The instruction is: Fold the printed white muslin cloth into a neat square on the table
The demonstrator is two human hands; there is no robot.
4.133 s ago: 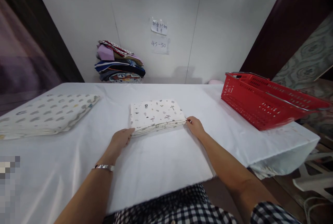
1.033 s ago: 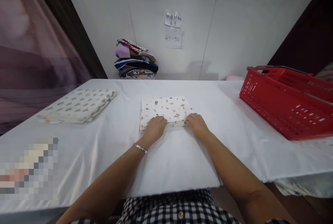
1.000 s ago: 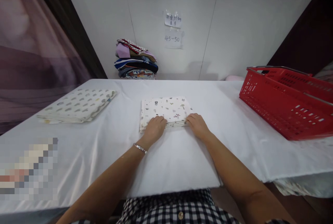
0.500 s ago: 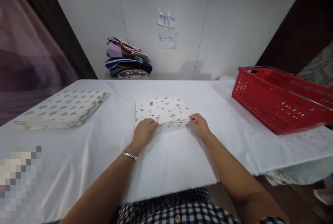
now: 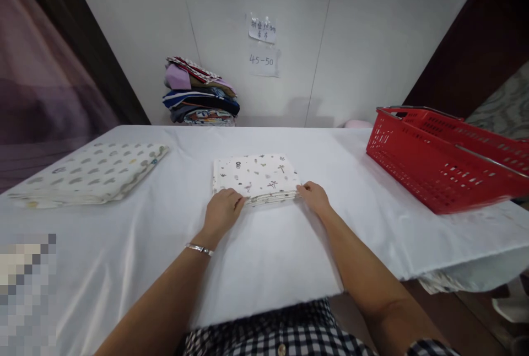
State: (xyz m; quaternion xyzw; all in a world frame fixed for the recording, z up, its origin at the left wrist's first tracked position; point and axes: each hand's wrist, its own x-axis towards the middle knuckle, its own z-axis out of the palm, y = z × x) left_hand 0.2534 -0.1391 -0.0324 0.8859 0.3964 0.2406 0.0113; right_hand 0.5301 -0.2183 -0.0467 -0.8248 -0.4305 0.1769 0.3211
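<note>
A folded white cloth with small prints (image 5: pixel 255 175) lies in the middle of the white table (image 5: pixel 264 251). My left hand (image 5: pixel 222 210), with a bracelet at the wrist, rests flat at the cloth's near left corner, fingers touching its edge. My right hand (image 5: pixel 314 197) touches the near right corner with its fingertips. Neither hand lifts the cloth.
A larger folded cloth with grey spots (image 5: pixel 88 171) lies at the left of the table. A red plastic basket (image 5: pixel 438 155) stands at the right. A stack of folded coloured fabrics (image 5: pixel 200 94) sits against the back wall under two paper notes (image 5: pixel 262 44).
My left hand has slid from on top of the cloth back to its near left corner. My right hand has moved a little outward along the near edge. The cloth stays put.
</note>
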